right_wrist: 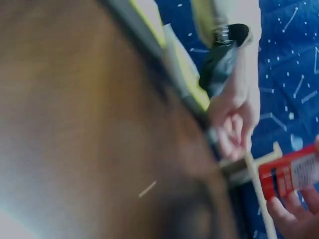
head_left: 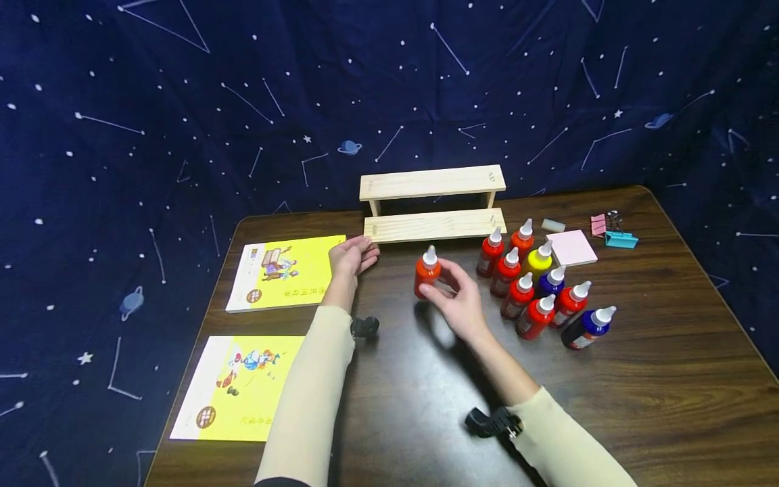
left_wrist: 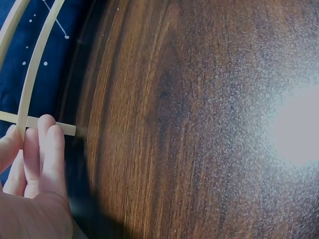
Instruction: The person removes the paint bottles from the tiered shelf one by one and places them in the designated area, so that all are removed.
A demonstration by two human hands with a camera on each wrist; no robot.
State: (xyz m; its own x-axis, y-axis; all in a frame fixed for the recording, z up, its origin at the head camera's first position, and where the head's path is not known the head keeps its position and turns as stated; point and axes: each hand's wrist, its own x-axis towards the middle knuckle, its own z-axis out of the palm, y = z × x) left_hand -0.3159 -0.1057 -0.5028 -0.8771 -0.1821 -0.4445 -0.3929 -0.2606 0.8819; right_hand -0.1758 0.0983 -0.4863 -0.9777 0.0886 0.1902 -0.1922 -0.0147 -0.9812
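An orange-red squeeze bottle [head_left: 427,272] with a white nozzle is upright in my right hand [head_left: 460,301], thumb on one side and fingers on the other. The right wrist view shows the bottle [right_wrist: 289,174] from the side, with its printed label. At the left end of a two-tier wooden rack [head_left: 435,225], my left hand [head_left: 351,259] pinches the lower board. In the left wrist view, the thumb and fingers of the left hand [left_wrist: 37,169] lie on either side of that board [left_wrist: 37,64].
Several red, yellow and dark blue bottles [head_left: 538,264] stand right of my right hand. Behind them are a pink note pad [head_left: 572,248], a whitish eraser-like block [head_left: 553,225] and binder clips [head_left: 621,239]. Two yellow booklets [head_left: 304,270] lie left on the wooden table [head_left: 402,406].
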